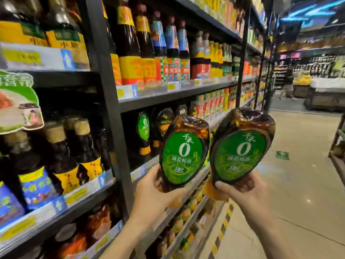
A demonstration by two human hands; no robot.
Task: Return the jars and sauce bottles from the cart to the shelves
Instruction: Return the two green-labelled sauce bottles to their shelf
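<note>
Sauce bottle (pixel 183 152) in the left hand (pixel 155 191) and its twin (pixel 240 148) in the right hand (pixel 244 193) are gripped by their low ends, held up side by side near the shelf (pixel 143 169) where a matching green bottle (pixel 143 126) stands, so they likely belong there.

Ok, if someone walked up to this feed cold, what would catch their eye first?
Two brown squeeze bottles with green oval labels fill mid-frame, cap ends down: the left bottle in the left hand, the right bottle in the right hand. Behind them a matching shelf bottle stands on the shelf among dark sauce bottles.
</note>
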